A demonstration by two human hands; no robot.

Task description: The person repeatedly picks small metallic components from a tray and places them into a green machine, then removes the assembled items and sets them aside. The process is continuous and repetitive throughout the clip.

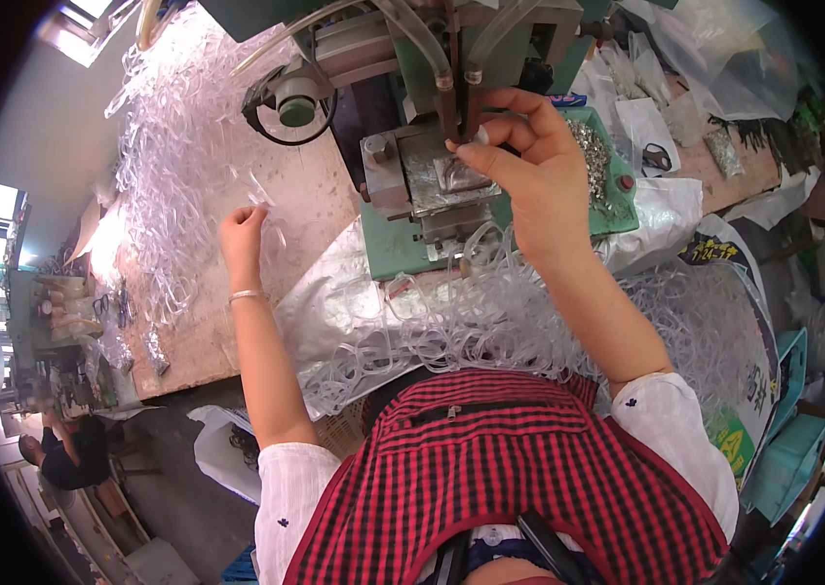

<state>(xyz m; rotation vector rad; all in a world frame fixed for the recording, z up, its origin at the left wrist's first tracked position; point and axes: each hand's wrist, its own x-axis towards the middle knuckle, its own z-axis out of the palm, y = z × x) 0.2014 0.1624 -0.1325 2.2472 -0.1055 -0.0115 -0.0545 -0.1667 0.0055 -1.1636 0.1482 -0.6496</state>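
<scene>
My left hand [242, 234] is closed in a pinch over the wooden table, on a thin transparent plastic strip [259, 191] whose end sticks up past the fingertips. My right hand [541, 166] reaches into the green bench press [402, 255], thumb and forefinger pinched together just beside the dark upright tool [448, 117]. Whatever sits between those fingertips is too small to make out. Below them lies the press's metal work plate [437, 180], with a small shiny piece on it. Right of the hand, a green tray [617, 210] holds many small metal parts.
A large heap of transparent strips [164, 146] covers the table's left side. More looped strips [451, 331] lie in front of the press, against my checked apron [490, 458]. Black scissors [657, 156] rest at the right. Teal crates [790, 458] stand lower right. Another person [76, 453] sits far left.
</scene>
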